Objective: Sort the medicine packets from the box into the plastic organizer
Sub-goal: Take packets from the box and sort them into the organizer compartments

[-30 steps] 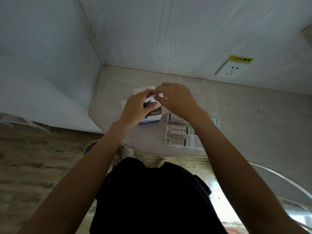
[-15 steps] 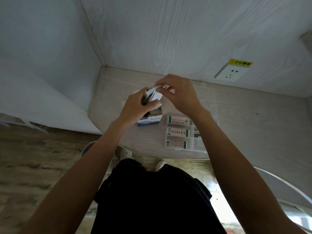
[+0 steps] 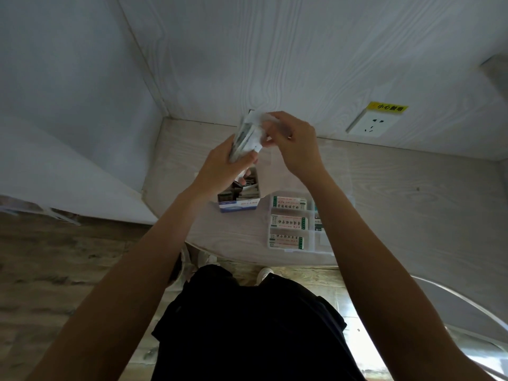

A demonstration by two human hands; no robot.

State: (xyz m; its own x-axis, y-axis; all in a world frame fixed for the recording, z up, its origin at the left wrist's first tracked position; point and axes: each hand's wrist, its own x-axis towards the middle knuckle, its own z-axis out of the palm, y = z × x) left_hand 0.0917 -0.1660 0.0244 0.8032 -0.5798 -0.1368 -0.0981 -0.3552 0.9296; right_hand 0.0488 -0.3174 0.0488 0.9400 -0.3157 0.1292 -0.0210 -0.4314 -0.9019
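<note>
Both hands have risen from just above the box, carrying a bundle of medicine packets (image 3: pixel 244 138) up toward twelve o'clock. The left hand (image 3: pixel 222 167) wraps its fingers around the bundle's lower end, while the right hand (image 3: pixel 295 144) pinches the top packet at its upper edge, seemingly peeling one off. To do this well, I judge the left should keep the stack firmly squared so only a single packet slides free, then read its label before choosing a compartment. The box (image 3: pixel 238 206) sits below the hands, with more packets inside; the plastic organizer (image 3: pixel 291 224) lies at its three o'clock, several compartments already filled. Both rest on a pale wood-grain desk (image 3: pixel 398 188); a wall socket (image 3: pixel 373 125) sits toward two o'clock.
</note>
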